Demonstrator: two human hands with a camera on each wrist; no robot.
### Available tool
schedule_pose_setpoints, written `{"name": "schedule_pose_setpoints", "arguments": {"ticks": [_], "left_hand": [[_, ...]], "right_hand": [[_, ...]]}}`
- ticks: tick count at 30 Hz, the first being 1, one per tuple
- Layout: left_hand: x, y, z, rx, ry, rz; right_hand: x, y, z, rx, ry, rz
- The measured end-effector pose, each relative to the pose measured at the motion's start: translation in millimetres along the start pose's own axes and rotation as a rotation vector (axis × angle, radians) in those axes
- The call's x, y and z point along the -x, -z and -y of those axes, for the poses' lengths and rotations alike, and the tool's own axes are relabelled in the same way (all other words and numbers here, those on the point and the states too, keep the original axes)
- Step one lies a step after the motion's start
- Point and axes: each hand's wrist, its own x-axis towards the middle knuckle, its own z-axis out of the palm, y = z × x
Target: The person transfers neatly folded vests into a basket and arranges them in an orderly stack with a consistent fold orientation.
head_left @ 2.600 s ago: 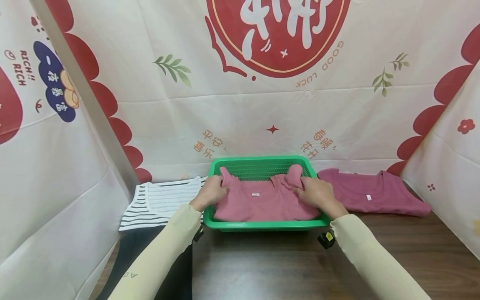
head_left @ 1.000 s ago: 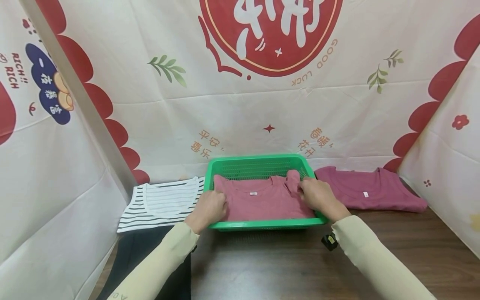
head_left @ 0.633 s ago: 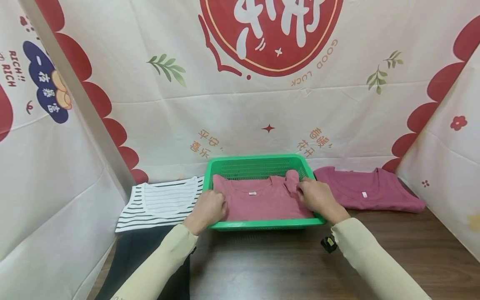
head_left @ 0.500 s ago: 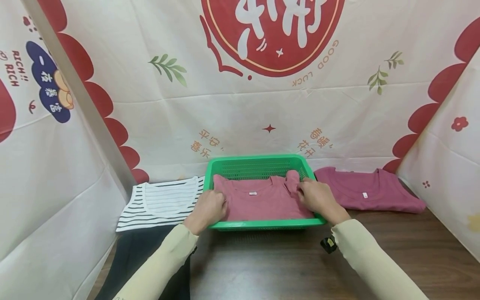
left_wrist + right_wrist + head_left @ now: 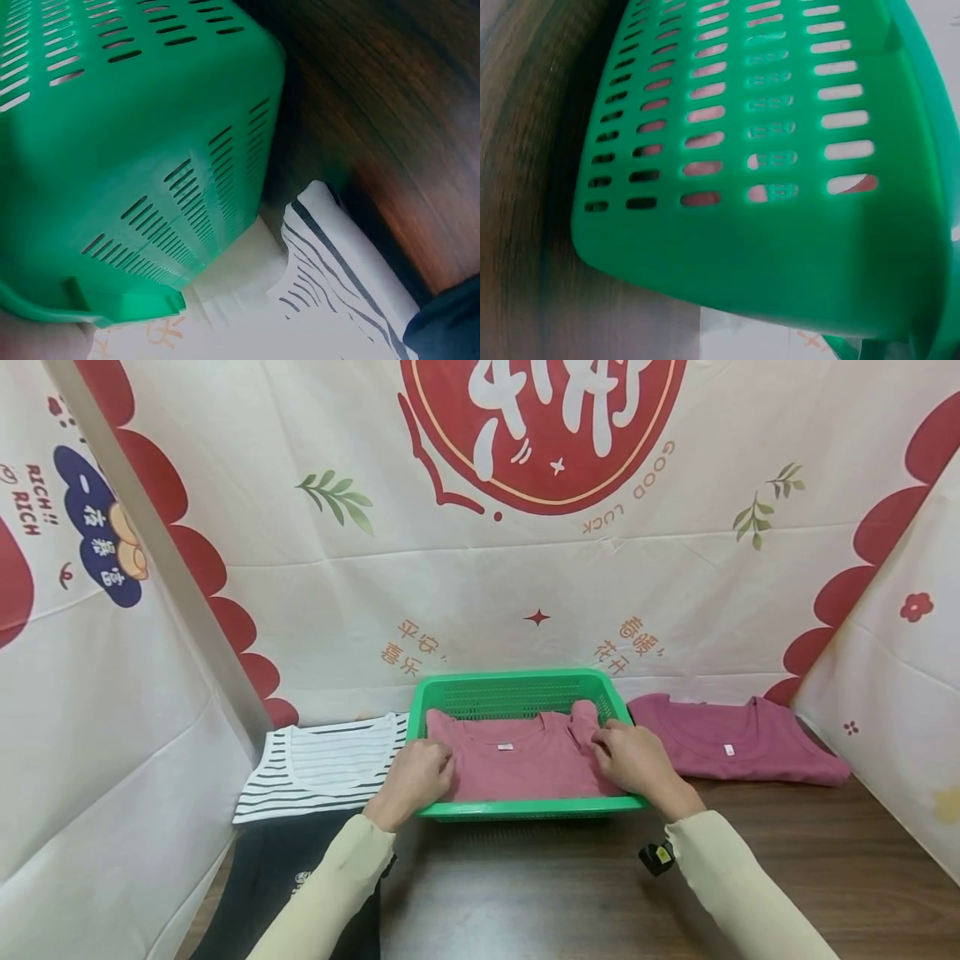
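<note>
A green plastic basket [image 5: 528, 810] stands on the table with a folded pink T-shirt [image 5: 517, 764] in it, its neck label showing. My left hand [image 5: 415, 779] grips the basket's left rim, its fingers curled over to the inside beside the shirt. Over the right rim my right hand [image 5: 637, 766] is curled, fingertips inside by the shirt's raised shoulder. The left wrist view shows the basket's slotted wall [image 5: 172, 150] and a bit of the hand [image 5: 37, 337] at its rim. Only the slotted wall [image 5: 765, 225] fills the right wrist view; that hand is out of it.
A striped white top [image 5: 330, 768] lies left of the basket, dark folded cloth [image 5: 292, 860] in front of it. A folded plum T-shirt [image 5: 738, 743] lies on the right. Printed white fabric [image 5: 480, 593] encloses the wooden table [image 5: 510, 893] at the back and sides.
Both hands held the pink T-shirt's shoulders at first; they have let go and moved to the basket's rims. The shirt lies flatter. Lately the right hand's fingers have shifted slightly.
</note>
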Motion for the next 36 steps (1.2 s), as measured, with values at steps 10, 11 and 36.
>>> {"name": "schedule_pose_setpoints", "arguments": {"ticks": [10, 11, 36], "left_hand": [[6.5, 3.3, -0.8, 0.112, 0.053, -0.068], [7.5, 4.1, -0.9, 0.118, 0.053, -0.071], [45.5, 33.7, -3.9, 0.199, 0.105, -0.16]], "right_hand": [[5.5, 1, 6, -0.055, 0.035, -0.031], [6.5, 2, 7, -0.067, 0.032, -0.029], [19.3, 16, 46, -0.294, 0.009, -0.074]]}}
